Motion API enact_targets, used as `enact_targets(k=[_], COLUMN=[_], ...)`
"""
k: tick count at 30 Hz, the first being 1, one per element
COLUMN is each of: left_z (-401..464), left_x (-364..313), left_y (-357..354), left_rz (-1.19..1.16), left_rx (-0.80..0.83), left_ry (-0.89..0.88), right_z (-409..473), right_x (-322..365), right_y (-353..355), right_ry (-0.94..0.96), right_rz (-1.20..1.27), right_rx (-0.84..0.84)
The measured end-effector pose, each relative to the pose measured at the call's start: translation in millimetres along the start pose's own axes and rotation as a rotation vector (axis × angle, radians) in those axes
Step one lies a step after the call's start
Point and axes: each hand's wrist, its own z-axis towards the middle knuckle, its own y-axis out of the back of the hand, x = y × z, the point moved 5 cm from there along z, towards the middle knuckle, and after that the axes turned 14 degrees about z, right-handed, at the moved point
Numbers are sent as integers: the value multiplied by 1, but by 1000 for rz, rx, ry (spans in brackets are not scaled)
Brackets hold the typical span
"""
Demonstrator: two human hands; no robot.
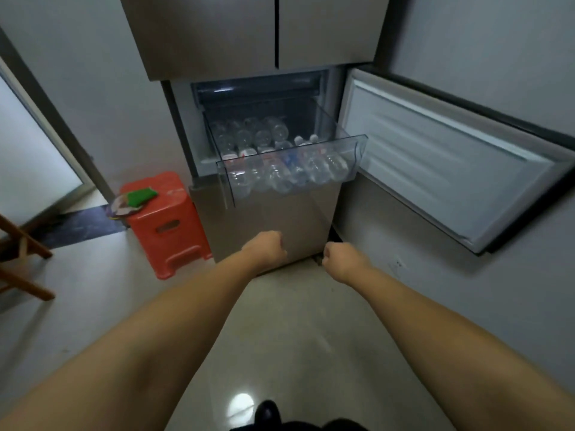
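Clear plastic is forming the rectangular storage drawer (354, 157), which is standing pulled well out of the brushed grey metal refrigerator (217, 35) and overhanging the closed lower panel. It is carrying a full load of transparent plastic water bottles (280, 178), lying packed in rows.

Risk assessment: the drawer is projecting far forward under that load, so a one-sided or hurried push is likely to be skewing and jamming it. A bottle riding above the rim could be catching the compartment's upper edge. The white-lined grey compartment door (451, 169) is hanging wide open to the right. Swinging it shut before the drawer is fully home would be striking the drawer front.

The left hand (267, 247) and the right hand (340, 259) are both hovering below the drawer front, clear of it, each curled into a tight fist and gripping nothing.

An orange-red plastic stool (168, 222) is sitting just beside the refrigerator on the left, bearing a green cloth (140, 195).
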Motion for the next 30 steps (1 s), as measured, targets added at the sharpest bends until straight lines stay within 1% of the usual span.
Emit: enact_targets(k=[2,4,7,9,13,15,17,20,23,26,28,30], left_z=[20,41,78,100,159,187,222,275,318,352,365,377], left_x=[9,13,19,21,27,31,36,43,47,52,54,60], left_y=[10,19,49,71,114,132,147,165,179,182,176,174], left_rz=[10,1,-21,-33,-40,-42,-59,-98,-103,-129,-136,-133], left_rx=[0,-2,-71,-132,-256,-304,-306,-274,-242,-231,-192,-162], left_ry=[-18,-34,-63,-70,-30,6,59,131,198,238,267,312], right_z=[21,46,89,110,169,198,236,295,346,388,409,430], right_x=[12,18,34,49,77,88,96,103,105,103,99,101], right_y=[4,11,36,53,91,110,129,155,174,185,183,176], right_ry=[1,3,50,131,269,317,367,409,434,442,402,372], right_rz=[-1,11,40,47,86,115,111,119,101,87,71,79], right_rx=[11,-17,-125,-205,-368,-414,-435,-416,-360,-318,-256,-154])
